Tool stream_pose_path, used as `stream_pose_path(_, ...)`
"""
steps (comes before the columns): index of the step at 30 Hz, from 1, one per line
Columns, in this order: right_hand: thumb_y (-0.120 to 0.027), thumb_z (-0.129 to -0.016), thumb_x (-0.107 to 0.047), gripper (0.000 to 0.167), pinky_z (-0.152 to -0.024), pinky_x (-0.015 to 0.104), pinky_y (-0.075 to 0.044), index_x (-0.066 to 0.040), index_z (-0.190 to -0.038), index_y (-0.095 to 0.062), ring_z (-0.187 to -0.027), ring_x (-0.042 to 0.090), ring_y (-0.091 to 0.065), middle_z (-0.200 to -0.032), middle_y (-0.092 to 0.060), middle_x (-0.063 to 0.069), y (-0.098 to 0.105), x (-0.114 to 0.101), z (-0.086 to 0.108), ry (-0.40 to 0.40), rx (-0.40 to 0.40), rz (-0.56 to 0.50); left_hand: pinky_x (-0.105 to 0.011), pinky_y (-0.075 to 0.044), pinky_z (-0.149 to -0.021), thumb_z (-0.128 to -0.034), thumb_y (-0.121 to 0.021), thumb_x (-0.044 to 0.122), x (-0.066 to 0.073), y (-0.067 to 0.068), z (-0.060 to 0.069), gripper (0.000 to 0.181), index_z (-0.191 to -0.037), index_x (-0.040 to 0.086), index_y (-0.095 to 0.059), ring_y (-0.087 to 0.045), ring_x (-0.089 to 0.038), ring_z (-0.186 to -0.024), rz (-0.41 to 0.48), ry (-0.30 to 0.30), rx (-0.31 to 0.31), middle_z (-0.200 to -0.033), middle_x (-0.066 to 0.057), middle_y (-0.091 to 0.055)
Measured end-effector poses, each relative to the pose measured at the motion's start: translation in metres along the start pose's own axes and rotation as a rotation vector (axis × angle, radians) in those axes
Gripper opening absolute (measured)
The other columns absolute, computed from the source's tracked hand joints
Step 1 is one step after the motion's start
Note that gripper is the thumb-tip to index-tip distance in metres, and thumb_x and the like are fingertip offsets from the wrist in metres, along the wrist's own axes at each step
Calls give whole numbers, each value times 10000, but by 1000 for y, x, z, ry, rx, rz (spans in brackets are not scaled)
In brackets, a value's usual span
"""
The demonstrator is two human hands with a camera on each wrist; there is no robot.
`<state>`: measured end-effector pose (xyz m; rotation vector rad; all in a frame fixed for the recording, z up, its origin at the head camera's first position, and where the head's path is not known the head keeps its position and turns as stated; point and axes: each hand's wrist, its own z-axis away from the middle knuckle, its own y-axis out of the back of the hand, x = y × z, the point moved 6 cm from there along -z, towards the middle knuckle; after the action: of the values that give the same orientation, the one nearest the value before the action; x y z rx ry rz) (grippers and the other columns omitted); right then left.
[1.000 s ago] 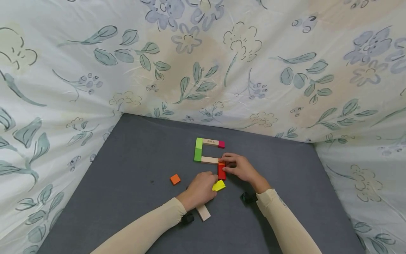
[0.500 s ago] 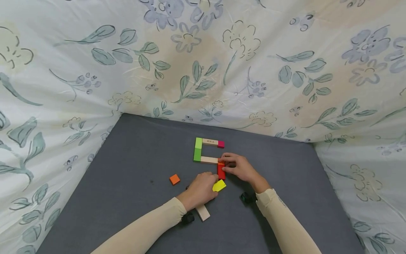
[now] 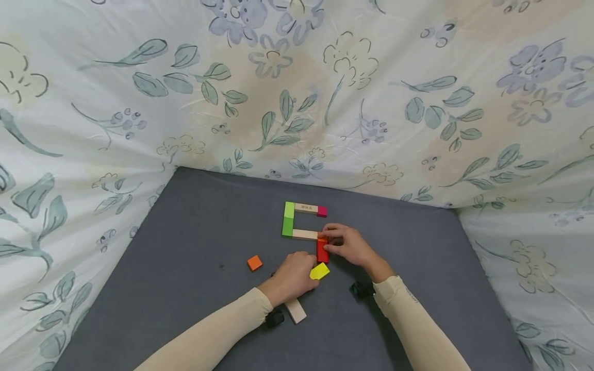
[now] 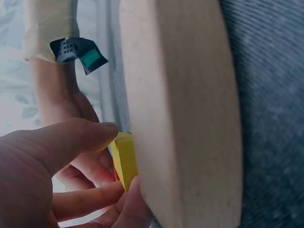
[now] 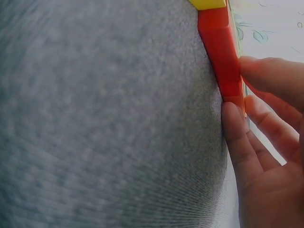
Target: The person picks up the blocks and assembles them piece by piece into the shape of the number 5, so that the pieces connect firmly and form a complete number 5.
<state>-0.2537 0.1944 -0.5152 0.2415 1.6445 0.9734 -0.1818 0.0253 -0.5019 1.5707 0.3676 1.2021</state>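
My left hand (image 3: 294, 277) pinches a yellow block (image 3: 319, 271) between thumb and fingers. In the left wrist view the thumb lies on one end of this yellow block (image 4: 124, 159). The block sits at the near end of a red block (image 3: 322, 251), at a slant to it. My right hand (image 3: 349, 246) has its thumb on the red block's right side and bent fingers at its far end, over a mostly hidden orange piece. In the right wrist view the red block (image 5: 222, 52) meets the yellow block (image 5: 209, 4) at the top.
Beyond the hands, two green blocks (image 3: 288, 219), a printed wooden block (image 3: 306, 208), a crimson block (image 3: 322, 212) and a plain wooden block (image 3: 304, 234) form an open shape. An orange block (image 3: 254, 263) lies left; a wooden block (image 3: 295, 310) lies under the left wrist.
The hands and blocks hold nearly the same places. The yellow block shifts slightly between frames, and the whole view drifts a little.
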Motion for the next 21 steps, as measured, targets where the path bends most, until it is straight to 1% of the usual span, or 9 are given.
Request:
stream_pose_path(4, -830, -975, -71, 362, -973, 442, -595, -112, -1333, -787, -1104, 240, -673, -1361, -639, 60, 1, -2, 0, -10, 4, 11, -278, -458, -632, -918, -896, 291, -2, -1, -2, 254, -1004, 88, -769, -528, -126, -691, 13, 4, -9, -765, 43, -559)
stream_pose_path(8, -834, -971, -64, 371, -965, 457, -594, -109, -1336, -789, -1086, 243, -682, -1342, -635, 57, 2, -6, 0, -15, 9, 19, -292, -466, -666, -912, -899, 310, -2, 0, -2, 257, -979, 104, -761, -525, -127, -717, 11, 7, -18, -781, 47, -572)
stream_pose_path(12, -835, -968, -57, 374, -962, 452, -600, -110, -1336, -790, -1066, 234, -689, -1332, -636, 53, 2, -8, 0, -19, 9, 18, -309, -464, -699, -912, -898, 326, -3, 0, -2, 265, -990, 108, -767, -522, -130, -735, 7, 7, -23, -787, 50, -578)
stream_pose_path(21, -843, -958, -50, 365, -954, 452, -604, -102, -1318, -801, -1049, 233, -689, -1328, -645, 66, 2, -8, 0, -9, 25, 31, -299, -463, -678, -905, -906, 341, -3, 1, -1, 285, -987, 105, -768, -518, -130, -733, 7, 12, -26, -796, 40, -575)
